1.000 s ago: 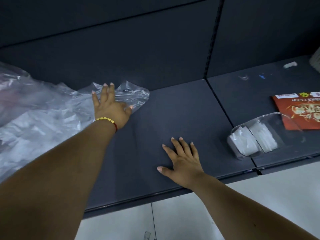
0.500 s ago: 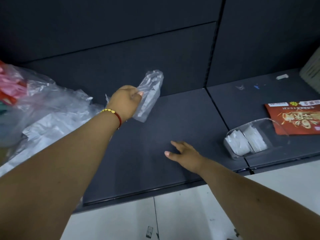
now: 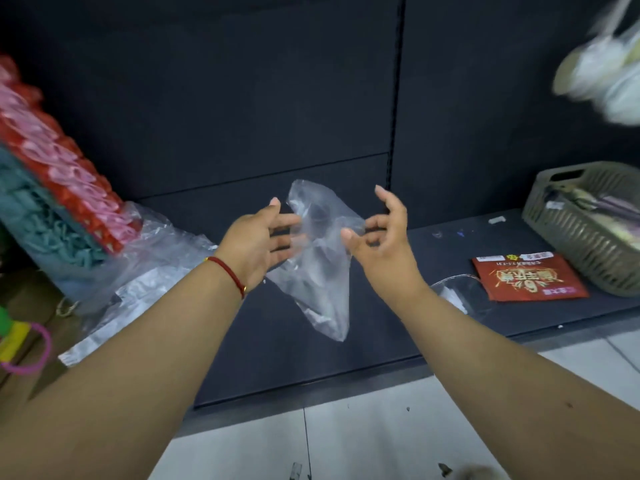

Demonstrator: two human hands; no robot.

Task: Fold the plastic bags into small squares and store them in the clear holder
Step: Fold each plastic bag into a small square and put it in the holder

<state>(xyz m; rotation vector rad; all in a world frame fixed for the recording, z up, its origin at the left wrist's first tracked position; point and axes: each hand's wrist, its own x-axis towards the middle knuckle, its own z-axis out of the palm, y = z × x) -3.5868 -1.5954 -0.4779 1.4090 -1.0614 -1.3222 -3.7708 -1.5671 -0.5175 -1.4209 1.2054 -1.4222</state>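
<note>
A clear plastic bag (image 3: pixel 320 268) hangs in the air above the dark shelf, between both hands. My left hand (image 3: pixel 261 239) holds its left side with fingers reaching into the film. My right hand (image 3: pixel 381 233) pinches the bag's right edge between thumb and curled fingers. A pile of loose clear bags (image 3: pixel 149 265) lies on the shelf to the left. The clear holder (image 3: pixel 460 292) with white folded squares inside sits on the shelf to the right, partly hidden behind my right forearm.
A red printed packet (image 3: pixel 530 277) lies right of the holder, and a grey slatted basket (image 3: pixel 588 230) stands at the far right. Red, pink and teal goods (image 3: pixel 59 188) lean at the left. The dark shelf (image 3: pixel 277 368) ends at a front edge over a white tiled floor.
My left hand lifted one bag from the pile and brought it to the middle. My right hand rose from the shelf and took the bag's right edge. The view tilted up.
</note>
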